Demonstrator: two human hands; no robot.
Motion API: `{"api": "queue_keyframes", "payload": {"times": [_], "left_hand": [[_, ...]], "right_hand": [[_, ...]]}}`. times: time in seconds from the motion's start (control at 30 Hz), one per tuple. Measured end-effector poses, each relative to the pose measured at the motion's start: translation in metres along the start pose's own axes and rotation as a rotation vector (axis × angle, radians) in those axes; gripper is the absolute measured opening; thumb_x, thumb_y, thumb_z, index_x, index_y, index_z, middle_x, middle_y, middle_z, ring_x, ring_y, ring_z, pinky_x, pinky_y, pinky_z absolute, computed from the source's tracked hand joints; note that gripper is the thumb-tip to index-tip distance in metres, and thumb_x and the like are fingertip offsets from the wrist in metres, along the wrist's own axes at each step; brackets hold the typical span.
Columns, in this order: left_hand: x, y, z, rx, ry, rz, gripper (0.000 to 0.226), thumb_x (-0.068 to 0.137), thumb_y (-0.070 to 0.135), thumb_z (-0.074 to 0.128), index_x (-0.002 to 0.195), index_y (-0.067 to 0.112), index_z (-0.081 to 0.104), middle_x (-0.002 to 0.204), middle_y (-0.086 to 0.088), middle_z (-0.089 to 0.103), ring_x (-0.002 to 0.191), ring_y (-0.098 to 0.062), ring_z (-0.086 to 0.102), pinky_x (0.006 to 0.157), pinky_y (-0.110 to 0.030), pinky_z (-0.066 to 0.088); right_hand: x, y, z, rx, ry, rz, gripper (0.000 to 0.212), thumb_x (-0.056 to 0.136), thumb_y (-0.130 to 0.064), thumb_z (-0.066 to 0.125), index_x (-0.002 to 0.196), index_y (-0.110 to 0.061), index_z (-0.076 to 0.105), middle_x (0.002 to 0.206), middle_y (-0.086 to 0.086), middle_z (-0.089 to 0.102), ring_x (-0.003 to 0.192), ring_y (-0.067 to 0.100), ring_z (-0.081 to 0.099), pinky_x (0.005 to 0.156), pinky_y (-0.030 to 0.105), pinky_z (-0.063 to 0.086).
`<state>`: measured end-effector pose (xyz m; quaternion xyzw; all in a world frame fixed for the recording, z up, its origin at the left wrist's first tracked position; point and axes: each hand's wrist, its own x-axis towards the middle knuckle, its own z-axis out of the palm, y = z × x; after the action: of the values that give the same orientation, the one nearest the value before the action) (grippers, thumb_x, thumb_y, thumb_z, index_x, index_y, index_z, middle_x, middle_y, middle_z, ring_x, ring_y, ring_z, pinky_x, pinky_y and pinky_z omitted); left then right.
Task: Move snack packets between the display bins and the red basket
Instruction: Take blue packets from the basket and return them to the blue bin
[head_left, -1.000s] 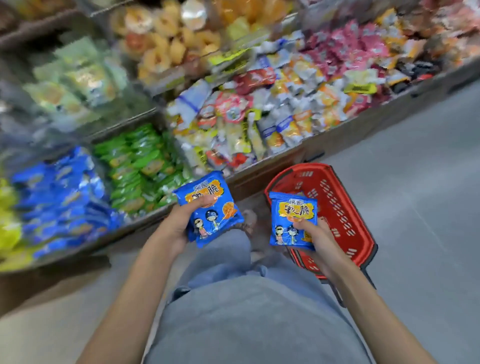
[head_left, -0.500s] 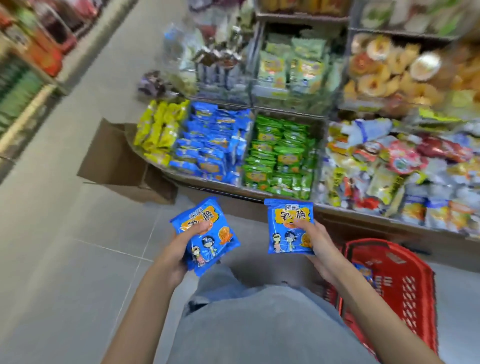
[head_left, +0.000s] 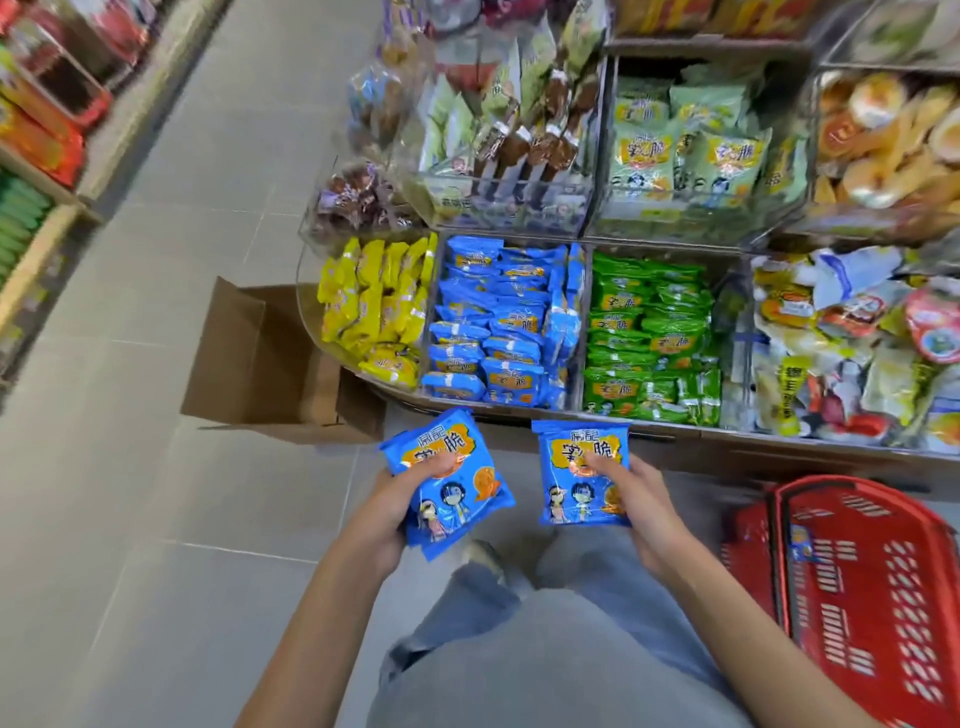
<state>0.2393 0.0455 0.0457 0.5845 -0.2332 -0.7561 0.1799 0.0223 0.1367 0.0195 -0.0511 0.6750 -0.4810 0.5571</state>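
Note:
My left hand (head_left: 387, 512) grips a small stack of blue snack packets (head_left: 457, 488), thumb across the top one. My right hand (head_left: 641, 506) pinches another blue snack packet (head_left: 576, 480) by its right edge. Both are held over the floor, just in front of the display bin of blue packets (head_left: 506, 322). The red basket (head_left: 862, 587) stands on the floor to my right, with one blue packet (head_left: 801, 543) showing against its inner wall.
Bins of yellow packets (head_left: 376, 306) and green packets (head_left: 649, 332) flank the blue bin; mixed snacks (head_left: 852, 348) fill the bin further right. An open cardboard box (head_left: 270, 364) sits on the floor at the left. Another shelf (head_left: 36, 130) lines the aisle's far left.
The view swung left from the basket to the blue bin. Both hands kept their packets and now hold them closer to the bin's front edge.

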Motion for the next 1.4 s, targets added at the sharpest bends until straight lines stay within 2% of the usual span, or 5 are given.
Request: {"api": "queue_keyframes", "payload": {"times": [0.33, 0.6, 0.77, 0.9, 1.4], "left_hand": [[0.070, 0.059, 0.018, 0.027, -0.008, -0.080, 0.041, 0.057, 0.024, 0.075, 0.095, 0.012, 0.067, 0.087, -0.010, 0.075, 0.068, -0.021, 0.072, 0.055, -0.030, 0.058], [0.108, 0.101, 0.044, 0.018, 0.003, -0.080, 0.042, 0.059, 0.022, 0.074, 0.100, 0.012, 0.066, 0.085, -0.008, 0.075, 0.068, -0.021, 0.072, 0.052, -0.029, 0.057], [0.119, 0.114, 0.045, 0.054, 0.026, -0.117, 0.051, 0.055, 0.023, 0.076, 0.103, 0.011, 0.066, 0.087, -0.008, 0.075, 0.070, -0.021, 0.072, 0.056, -0.031, 0.059], [0.126, 0.125, 0.044, 0.095, 0.010, -0.131, 0.053, 0.060, 0.021, 0.075, 0.111, 0.010, 0.063, 0.084, -0.007, 0.075, 0.068, -0.020, 0.072, 0.052, -0.028, 0.056], [0.136, 0.128, 0.032, 0.172, -0.002, -0.179, 0.054, 0.065, 0.019, 0.075, 0.117, 0.009, 0.061, 0.084, -0.006, 0.075, 0.066, -0.019, 0.072, 0.050, -0.027, 0.055]], "right_hand": [[0.080, -0.030, 0.020, -0.048, 0.357, 0.013, 0.014, 0.075, -0.002, 0.071, 0.078, -0.010, 0.060, 0.082, 0.012, 0.063, 0.073, 0.022, 0.057, 0.071, 0.038, 0.047], [0.142, -0.031, 0.045, -0.370, 0.608, -0.127, 0.024, 0.075, -0.013, 0.075, 0.086, -0.005, 0.055, 0.085, 0.014, 0.062, 0.073, 0.022, 0.052, 0.064, 0.025, 0.031], [0.159, -0.018, 0.068, -0.495, 0.500, -0.134, 0.031, 0.085, -0.011, 0.061, 0.114, -0.005, 0.052, 0.100, 0.016, 0.065, 0.091, 0.034, 0.060, 0.064, 0.024, 0.030], [0.165, -0.006, 0.080, -0.678, 0.313, -0.099, 0.060, 0.093, -0.009, 0.045, 0.147, -0.008, 0.019, 0.137, 0.017, 0.048, 0.117, 0.038, 0.049, 0.088, 0.037, 0.041], [0.175, 0.000, 0.100, -0.354, 0.283, -0.022, 0.049, 0.102, -0.017, 0.030, 0.148, -0.006, 0.016, 0.149, 0.012, 0.032, 0.134, 0.029, 0.035, 0.104, 0.032, 0.031]]}}
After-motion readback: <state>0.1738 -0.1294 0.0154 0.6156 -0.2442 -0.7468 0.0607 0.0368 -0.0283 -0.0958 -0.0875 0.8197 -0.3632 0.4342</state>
